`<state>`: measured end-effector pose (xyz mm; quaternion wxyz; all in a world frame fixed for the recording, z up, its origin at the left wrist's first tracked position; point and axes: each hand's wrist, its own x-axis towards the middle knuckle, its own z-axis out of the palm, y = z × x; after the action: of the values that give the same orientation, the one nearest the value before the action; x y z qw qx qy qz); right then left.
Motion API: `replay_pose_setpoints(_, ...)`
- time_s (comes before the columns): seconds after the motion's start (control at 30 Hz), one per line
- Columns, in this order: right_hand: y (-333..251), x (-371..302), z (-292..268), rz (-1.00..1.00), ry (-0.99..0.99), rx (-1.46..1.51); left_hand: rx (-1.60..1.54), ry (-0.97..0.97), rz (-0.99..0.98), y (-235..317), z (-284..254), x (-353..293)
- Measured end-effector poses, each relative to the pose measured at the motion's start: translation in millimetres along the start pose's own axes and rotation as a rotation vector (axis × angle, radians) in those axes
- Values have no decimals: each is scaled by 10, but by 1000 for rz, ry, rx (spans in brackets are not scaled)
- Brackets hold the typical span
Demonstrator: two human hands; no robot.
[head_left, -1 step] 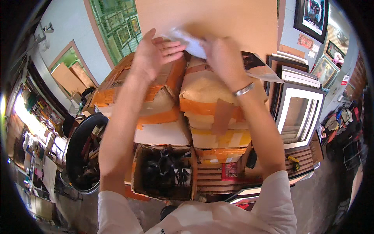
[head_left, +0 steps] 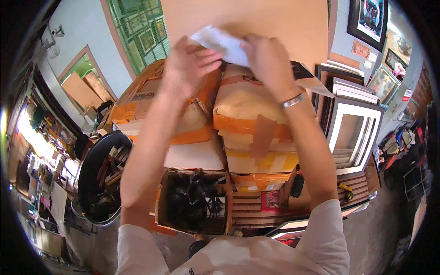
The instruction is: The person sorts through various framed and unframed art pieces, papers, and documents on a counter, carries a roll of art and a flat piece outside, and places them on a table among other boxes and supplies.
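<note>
A thin, creased white sheet (head_left: 224,45), paper or cloth I cannot tell, is held up in front of a big brown board. Its right end is pinched between the thumb and fingers of my right hand (head_left: 271,62), which wears a silver band at the wrist. My left hand (head_left: 190,66) is at the sheet's left end, fingers stretched and apart; whether it touches the sheet is unclear. Below my hands lie taped cardboard boxes, a left stack (head_left: 188,133) and a right stack (head_left: 247,107).
The brown board (head_left: 275,23) rises behind the boxes. Picture frames (head_left: 352,133) lean at the right. An open carton of black items (head_left: 192,201) is nearest my body, with a black tub (head_left: 89,183) to its left. A yellow tool (head_left: 346,190) lies on slats.
My left hand has shifted slightly right and down. The white sheet appears more spread out and less blurred, and my right hand still grips it.
</note>
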<state>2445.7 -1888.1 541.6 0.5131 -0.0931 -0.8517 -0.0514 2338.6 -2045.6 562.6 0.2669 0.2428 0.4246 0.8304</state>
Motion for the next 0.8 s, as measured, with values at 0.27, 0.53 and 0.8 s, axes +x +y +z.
replay_pose_setpoints(0.27, -282, 522, -810, -96, 63, 141, -352, -75, -290, -602, 327, -77)
replay_pose_setpoints(0.53, -1302, 341, -1759, -214, 133, 204, -827, -411, -229, -764, 586, -106)
replay_pose_setpoints(0.8, -1820, 311, -2060, -290, 119, 135, -860, -370, 3, 185, 393, -552)
